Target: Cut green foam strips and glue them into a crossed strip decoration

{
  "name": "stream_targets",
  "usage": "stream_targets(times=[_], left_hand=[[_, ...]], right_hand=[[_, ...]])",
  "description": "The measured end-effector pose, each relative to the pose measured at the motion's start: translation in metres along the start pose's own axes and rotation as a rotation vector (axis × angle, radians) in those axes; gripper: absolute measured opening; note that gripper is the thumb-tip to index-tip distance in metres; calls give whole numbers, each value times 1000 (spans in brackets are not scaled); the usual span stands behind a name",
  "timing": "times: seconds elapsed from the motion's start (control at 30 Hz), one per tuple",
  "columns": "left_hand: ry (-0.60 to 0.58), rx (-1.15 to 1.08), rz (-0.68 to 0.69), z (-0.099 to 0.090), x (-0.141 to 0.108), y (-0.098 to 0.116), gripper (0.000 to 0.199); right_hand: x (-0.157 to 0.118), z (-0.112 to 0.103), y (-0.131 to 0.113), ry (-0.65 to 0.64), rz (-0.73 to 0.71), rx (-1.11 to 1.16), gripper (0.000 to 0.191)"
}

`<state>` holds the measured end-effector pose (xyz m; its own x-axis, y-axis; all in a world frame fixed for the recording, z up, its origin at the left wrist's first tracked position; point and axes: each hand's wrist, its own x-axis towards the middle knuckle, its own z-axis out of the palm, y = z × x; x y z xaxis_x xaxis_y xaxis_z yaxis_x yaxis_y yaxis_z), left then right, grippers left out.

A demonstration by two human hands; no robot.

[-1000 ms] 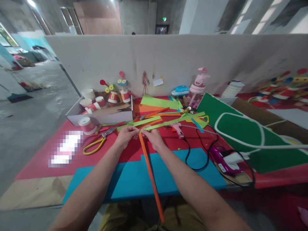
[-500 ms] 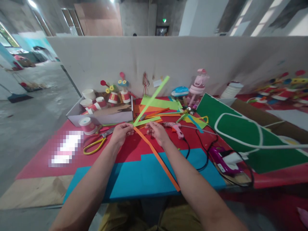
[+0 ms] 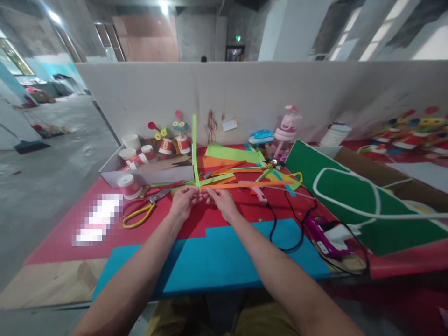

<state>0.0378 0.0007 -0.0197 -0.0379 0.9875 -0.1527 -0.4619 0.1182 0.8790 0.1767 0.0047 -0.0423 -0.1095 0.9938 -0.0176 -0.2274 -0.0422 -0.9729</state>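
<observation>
My left hand (image 3: 185, 201) and my right hand (image 3: 220, 201) meet above the red tabletop, their fingers pinched close together. Between them is the corner where a green paper strip (image 3: 195, 144) and an orange paper strip (image 3: 245, 185) join. The green strip stands up from my fingertips; the orange one reaches out to the right, passing over the pink glue gun (image 3: 259, 196). My left hand grips the joined end, while my right fingers close on the orange strip beside it. The fingers hide the joint itself.
Yellow-handled scissors (image 3: 138, 217) lie left of my hands. A paper cup (image 3: 129, 185) stands by a white box (image 3: 147, 175) of cups. Blue sheets (image 3: 245, 252) cover the front edge. At right are a purple power strip (image 3: 325, 235), black cable and a green board (image 3: 350, 196).
The orange strip has swung from pointing down toward me to lying out to the right. The green strip has turned from slanting right to upright. My right hand has come in against my left.
</observation>
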Motion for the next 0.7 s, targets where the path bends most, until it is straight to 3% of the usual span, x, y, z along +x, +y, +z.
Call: stream_targets(times=[0.27,0.4,0.53,0.7], left_hand=[[-75,204,-16,8,-8,-5,31],[-65,218,27,7,-9,0,36],[-46,286,85,4,-6,2,34],[-46,328,114,2,-3,-1,33]], right_hand=[[-3,-3,-3,102,-69,-159,35],[-4,-2,-2,66,-40,-51,33],[-3,-2,0,28,51,-64,34],[-2,-4,1,13,63,-41,31]])
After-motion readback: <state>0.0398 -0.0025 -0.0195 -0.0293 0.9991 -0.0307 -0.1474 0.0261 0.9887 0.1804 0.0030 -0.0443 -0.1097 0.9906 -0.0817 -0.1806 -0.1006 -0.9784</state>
